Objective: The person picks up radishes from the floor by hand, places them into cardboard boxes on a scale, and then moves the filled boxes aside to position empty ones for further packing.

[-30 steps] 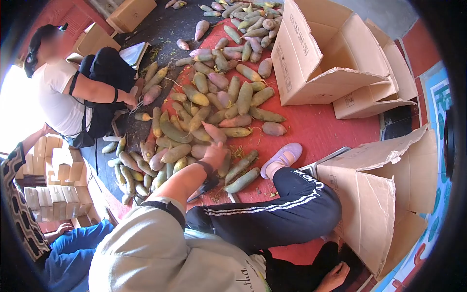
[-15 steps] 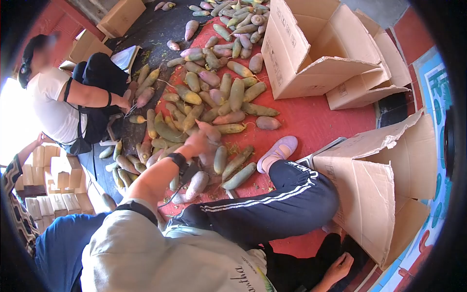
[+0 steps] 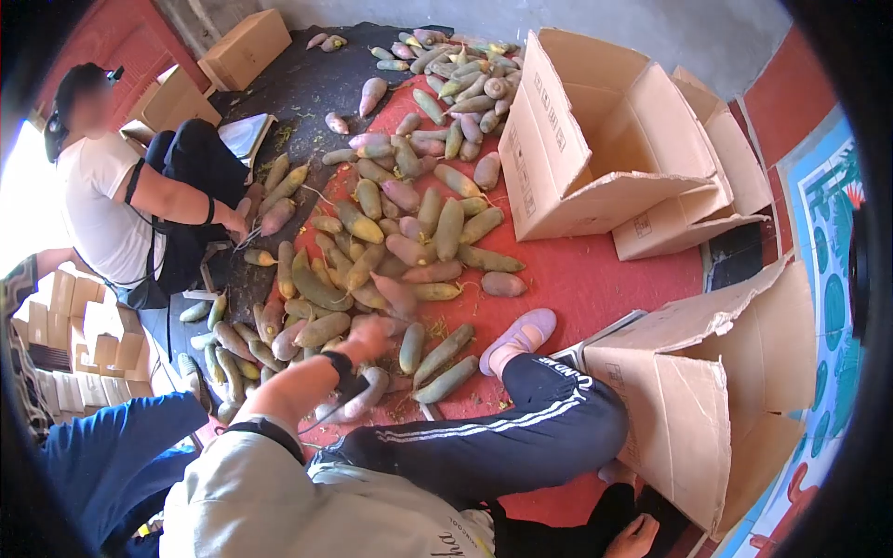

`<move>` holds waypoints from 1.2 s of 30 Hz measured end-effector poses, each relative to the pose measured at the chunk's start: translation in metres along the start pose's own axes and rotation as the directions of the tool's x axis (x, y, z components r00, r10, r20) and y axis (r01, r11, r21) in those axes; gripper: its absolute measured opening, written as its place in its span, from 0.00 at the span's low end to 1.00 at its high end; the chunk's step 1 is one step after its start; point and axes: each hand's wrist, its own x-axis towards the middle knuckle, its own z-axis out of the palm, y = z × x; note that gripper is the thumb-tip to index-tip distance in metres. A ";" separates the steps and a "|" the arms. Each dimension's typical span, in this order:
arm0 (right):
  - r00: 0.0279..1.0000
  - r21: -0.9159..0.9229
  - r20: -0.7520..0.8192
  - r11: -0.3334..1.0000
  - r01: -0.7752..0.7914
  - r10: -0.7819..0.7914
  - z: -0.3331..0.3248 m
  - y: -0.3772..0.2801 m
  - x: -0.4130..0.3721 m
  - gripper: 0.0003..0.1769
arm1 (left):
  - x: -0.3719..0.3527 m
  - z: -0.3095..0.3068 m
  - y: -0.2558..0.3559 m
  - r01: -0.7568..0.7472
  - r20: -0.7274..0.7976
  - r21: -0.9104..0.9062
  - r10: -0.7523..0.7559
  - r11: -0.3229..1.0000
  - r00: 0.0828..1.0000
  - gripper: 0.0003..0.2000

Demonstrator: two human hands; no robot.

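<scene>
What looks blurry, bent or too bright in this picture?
Head view: the reaching hand is blurred, probably from motion, while the purple shoe looks crisper. Head view again: white glare washes out the left edge behind the seated person, the blue mural appears to curve, and the corners go black.

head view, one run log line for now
left hand blurred near pink root vegetable, grip unclear; root vegetables loose on red and black flooring; nearest box open

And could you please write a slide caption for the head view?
A blurred left hand reaches among root vegetables on a red floor covering, open cardboard boxes at picture right.
</scene>
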 end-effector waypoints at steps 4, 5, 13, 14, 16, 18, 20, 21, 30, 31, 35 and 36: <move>1.000 -0.025 -0.017 1.000 0.013 -0.014 0.004 0.005 0.000 0.12 | -0.005 0.077 -0.028 -0.101 0.276 0.278 0.022 0.955 0.961 0.21; 1.000 -0.030 -0.003 0.999 0.025 -0.025 0.003 0.004 0.000 0.12 | -0.009 0.086 -0.029 -0.086 0.272 0.301 0.001 0.950 0.962 0.21; 0.998 -0.028 0.007 0.998 0.056 -0.056 0.001 -0.003 0.002 0.11 | -0.016 0.077 -0.015 -0.275 0.537 0.492 -0.040 0.826 0.843 0.22; 0.998 -0.032 0.007 0.998 0.055 -0.055 0.000 -0.003 0.002 0.11 | -0.020 0.071 -0.006 -0.314 0.568 0.536 -0.060 0.784 0.821 0.24; 0.999 -0.011 0.005 0.998 0.054 -0.054 0.000 -0.004 0.004 0.11 | -0.019 0.069 0.000 -0.350 0.594 0.577 -0.086 0.738 0.800 0.25; 0.998 -0.010 0.003 0.998 0.066 -0.066 0.000 -0.007 0.005 0.10 | -0.016 0.071 -0.002 -0.350 0.654 0.453 -0.038 0.820 0.756 0.33; 0.997 -0.013 -0.001 0.997 0.077 -0.077 0.001 -0.006 0.005 0.10 | -0.023 0.056 0.006 -0.254 0.678 0.358 -0.063 0.899 0.732 0.37; 0.997 -0.019 -0.006 0.997 0.071 -0.071 0.003 -0.004 0.004 0.09 | -0.024 0.052 0.009 -0.154 0.705 0.256 -0.075 0.954 0.706 0.41; 1.000 0.002 0.000 1.000 0.019 -0.019 0.016 0.018 -0.007 0.07 | -0.027 0.112 -0.026 -0.271 0.444 0.154 0.179 0.950 0.878 0.43; 0.998 0.039 0.044 0.999 -0.035 0.033 0.018 0.020 -0.010 0.05 | -0.022 0.112 -0.020 -0.401 0.441 0.199 0.284 0.894 0.852 0.41; 0.999 0.041 0.026 0.998 -0.045 0.044 0.017 0.018 -0.011 0.03 | -0.009 0.112 0.006 -0.600 0.548 0.231 0.407 0.766 0.731 0.31; 0.998 0.035 0.034 0.998 -0.049 0.047 0.016 0.016 -0.012 0.03 | -0.008 0.114 0.009 -0.611 0.598 0.199 0.398 0.766 0.695 0.30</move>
